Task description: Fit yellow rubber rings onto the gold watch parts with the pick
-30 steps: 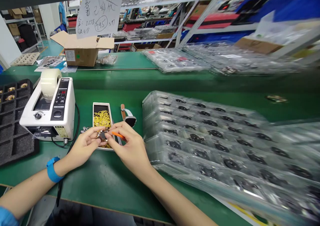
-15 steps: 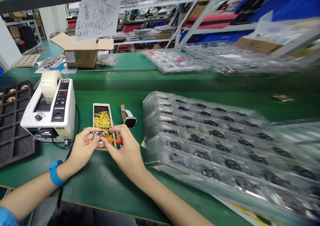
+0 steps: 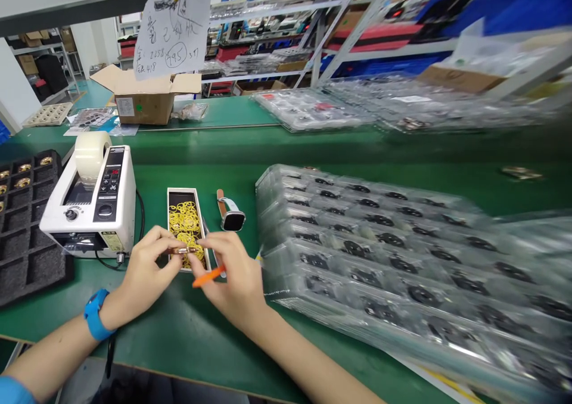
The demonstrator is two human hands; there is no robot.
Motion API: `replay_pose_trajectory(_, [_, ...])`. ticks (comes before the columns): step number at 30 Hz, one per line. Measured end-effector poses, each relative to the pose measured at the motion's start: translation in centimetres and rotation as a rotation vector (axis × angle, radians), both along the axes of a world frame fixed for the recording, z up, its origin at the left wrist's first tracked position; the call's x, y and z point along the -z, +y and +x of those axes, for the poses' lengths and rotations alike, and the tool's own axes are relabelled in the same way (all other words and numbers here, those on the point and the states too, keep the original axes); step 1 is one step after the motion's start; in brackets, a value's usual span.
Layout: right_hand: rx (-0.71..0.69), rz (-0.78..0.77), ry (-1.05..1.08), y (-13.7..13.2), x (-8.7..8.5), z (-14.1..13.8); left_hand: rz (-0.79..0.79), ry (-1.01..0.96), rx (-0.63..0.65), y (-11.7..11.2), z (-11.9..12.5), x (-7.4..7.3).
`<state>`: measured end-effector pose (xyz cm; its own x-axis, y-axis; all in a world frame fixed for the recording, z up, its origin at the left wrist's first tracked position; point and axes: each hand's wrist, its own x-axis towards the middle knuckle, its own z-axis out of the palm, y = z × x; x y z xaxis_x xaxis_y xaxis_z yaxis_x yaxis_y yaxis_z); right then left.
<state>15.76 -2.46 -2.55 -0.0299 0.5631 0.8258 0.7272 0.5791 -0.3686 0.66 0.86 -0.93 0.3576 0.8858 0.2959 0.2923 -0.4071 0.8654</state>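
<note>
Between both hands, over the box, I see a small gold metal part like a watch case (image 3: 182, 250), turned edge-on. My left hand (image 3: 149, 267) pinches its left side between thumb and fingers. Thumb and fingertips of my right hand (image 3: 235, 279) close on its right side. That same hand also keeps an orange stick-like tool (image 3: 208, 277) in its fingers, with the end pointing left. Beneath lies a narrow white box (image 3: 168, 204) with many yellow rings (image 3: 185, 216) inside, some loosely tangled. A smartwatch with a pale strap (image 3: 233, 220) lies just beyond my right hand.
A white tape dispenser (image 3: 120, 201) stands to the left, its cable running behind my left hand. Further left is a black foam tray (image 3: 36, 252) with gold parts. Stacked clear plastic trays (image 3: 286, 273) of black parts fill the right. A cardboard box (image 3: 147, 106) stands behind.
The gold part has been tilted from showing its face to edge-on. The orange tool has swung down, its end now pointing left below the part.
</note>
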Motion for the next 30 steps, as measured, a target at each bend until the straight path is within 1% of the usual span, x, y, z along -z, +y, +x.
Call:
replay_pose_trajectory(1, [0.042,0.099,-0.036,-0.3,0.0,-0.1,-0.005,-0.008,-0.042,0.1,0.0,-0.3])
replay_pose_trajectory(2, [0.071,0.177,-0.082,-0.6,0.1,-0.2,-0.056,-0.035,-0.078,0.2,0.0,-0.4])
replay_pose_trajectory(4, [0.093,0.262,-0.198,-0.9,0.3,-0.5,-0.241,-0.129,-0.110,0.4,0.1,-0.5])
replay_pose_trajectory(7, [0.148,0.267,-0.274,-0.8,0.4,-0.7,-0.486,-0.288,-0.074,0.3,0.4,-0.5])
replay_pose_trajectory(9, [0.191,0.240,-0.248,-0.4,0.4,-0.6,-0.580,-0.347,-0.023,0.0,0.6,-0.5])
replay_pose_trajectory(11, [0.195,0.210,-0.228,-0.1,0.4,-0.4,-0.630,-0.371,0.023,-0.4,0.7,-0.5])
replay_pose_trajectory(13, [0.160,0.183,-0.226,0.1,0.3,-0.1,-0.631,-0.379,0.055,-0.7,0.7,-0.6])
replay_pose_trajectory(16, [0.090,0.163,-0.228,0.1,0.3,0.2,-0.584,-0.355,0.077,-1.1,0.7,-0.4])
replay_pose_trajectory(22, [0.053,0.226,-0.294,0.3,0.3,0.5,-0.402,-0.206,0.070,-1.4,0.4,0.3])
replay_pose_trajectory(26, [0.011,0.265,-0.340,0.5,0.2,0.9,-0.392,-0.192,0.057,-1.5,0.3,0.4])
replay_pose_trajectory(30, [-0.013,0.267,-0.368,0.6,0.0,1.1,-0.416,-0.204,0.042,-1.7,0.3,0.3])
